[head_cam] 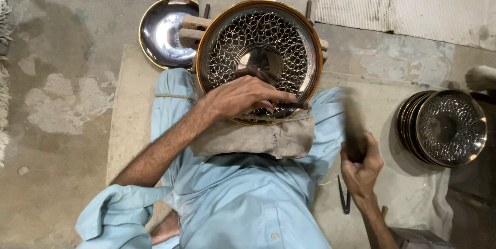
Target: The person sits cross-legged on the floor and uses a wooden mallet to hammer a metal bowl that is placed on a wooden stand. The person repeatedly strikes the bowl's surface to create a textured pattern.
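On the person's lap, propped over a grey cloth pad (pixel 253 138), sits a round metal plate (pixel 260 57) with a gold rim and chased leaf-like pattern. Left hand (pixel 243 96) lies across its lower edge — fingers pinched together on a thin dark punch (pixel 289 106), tip touching the plate near the rim; the hand hides the plate's bottom part. Right hand (pixel 361 163) is off to the side, fist clamped on a dark tool (pixel 354 127) — motion-blurred, head hard to make out. Behind the plate a wooden support (pixel 195 29) is mostly hidden. A plain polished plate (pixel 163 32) lies just beside it, partly covered. Well apart, a stack of patterned plates (pixel 444 127) leans on the mat (pixel 413 187). Small dark pliers-like tool (pixel 344 197) lies near the right wrist, unclear.
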